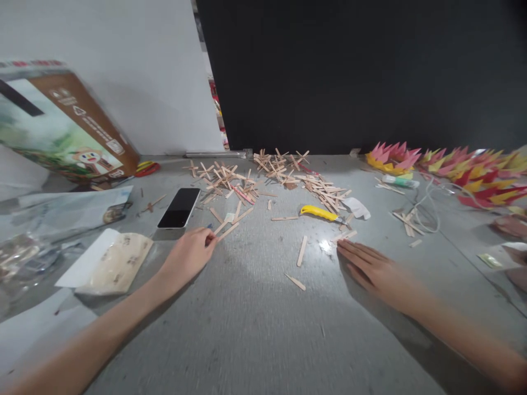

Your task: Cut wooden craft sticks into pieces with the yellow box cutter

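Note:
My left hand (190, 253) rests on the grey table just below a black-screened phone (179, 208), its thumb and forefinger closed at the near end of a wooden craft stick (229, 231). Just beyond that stick, others lie crossed with a small pale green scrap (229, 218) on them. My right hand (373, 270) lies with fingers stretched out, the tips beside a short piece of craft stick (346, 236). A yellow-handled utility knife (319, 213) lies beyond it. Between my hands are a loose stick (302, 251) and a pointed, broken stick (295, 282).
Piles of craft sticks (226, 181) spread along the back, before a black panel (349, 77). Pink and yellow paper crowns (393, 159), a glue stick (400, 181) and a white cable (428, 211) lie right. Left are a printed bag (78, 126) and a stick packet (119, 263).

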`<state>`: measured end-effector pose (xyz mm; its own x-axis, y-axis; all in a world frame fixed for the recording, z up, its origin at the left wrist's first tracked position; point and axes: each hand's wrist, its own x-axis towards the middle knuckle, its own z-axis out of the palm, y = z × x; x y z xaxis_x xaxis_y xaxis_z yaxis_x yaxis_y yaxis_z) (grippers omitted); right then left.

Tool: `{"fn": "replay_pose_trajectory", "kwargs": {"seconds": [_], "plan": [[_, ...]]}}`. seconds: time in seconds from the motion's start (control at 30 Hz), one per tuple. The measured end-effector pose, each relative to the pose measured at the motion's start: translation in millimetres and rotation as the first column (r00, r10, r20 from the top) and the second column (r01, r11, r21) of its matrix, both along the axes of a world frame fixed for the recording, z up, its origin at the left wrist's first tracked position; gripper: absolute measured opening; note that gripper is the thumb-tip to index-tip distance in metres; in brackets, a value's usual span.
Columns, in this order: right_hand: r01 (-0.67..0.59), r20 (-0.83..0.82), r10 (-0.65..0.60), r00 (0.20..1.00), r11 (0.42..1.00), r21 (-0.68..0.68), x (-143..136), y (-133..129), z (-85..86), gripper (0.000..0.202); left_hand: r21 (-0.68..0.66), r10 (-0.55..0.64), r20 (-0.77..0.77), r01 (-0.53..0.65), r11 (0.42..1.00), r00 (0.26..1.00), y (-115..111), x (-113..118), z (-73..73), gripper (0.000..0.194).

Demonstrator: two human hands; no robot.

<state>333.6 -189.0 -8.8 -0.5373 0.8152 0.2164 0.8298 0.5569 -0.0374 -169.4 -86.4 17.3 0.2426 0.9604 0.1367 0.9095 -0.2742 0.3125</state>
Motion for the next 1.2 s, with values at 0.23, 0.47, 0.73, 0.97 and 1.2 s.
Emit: {"fn": "replay_pose_trajectory", "kwargs": {"seconds": [0.23,0.47,0.73,0.97,1.2], "plan": [[-0.008,-0.063,0.005,0.998,0.999,-0.043,-7.0,4.2,3.9,0.054,0.066,-0.12,0.073,0.115,0.991,0.99,27.8,24.2,13.7,0.024],[-0.059,-0.084,0.053,0.995,0.996,-0.072,-24.3,14.4,3.2,0.054,0.04,-0.218,0.104,0.215,0.976,0.97,51.1,65.0,8.6,0.02],[-0.132,-0.111,0.125,0.986,0.989,-0.061,-46.3,36.2,13.7,0.054,0.045,-0.405,0.13,0.402,0.914,0.905,60.8,126.3,-0.1,0.021],[-0.157,-0.135,0.151,0.979,0.987,-0.037,-59.8,43.3,6.3,0.054,0.024,-0.443,0.161,0.445,0.895,0.882,71.8,155.9,-2.7,0.017],[-0.17,-0.165,0.163,0.973,0.985,-0.028,-55.8,42.1,-0.8,0.057,-0.025,-0.38,0.229,0.396,0.918,0.896,63.6,154.6,-6.0,0.015]]}}
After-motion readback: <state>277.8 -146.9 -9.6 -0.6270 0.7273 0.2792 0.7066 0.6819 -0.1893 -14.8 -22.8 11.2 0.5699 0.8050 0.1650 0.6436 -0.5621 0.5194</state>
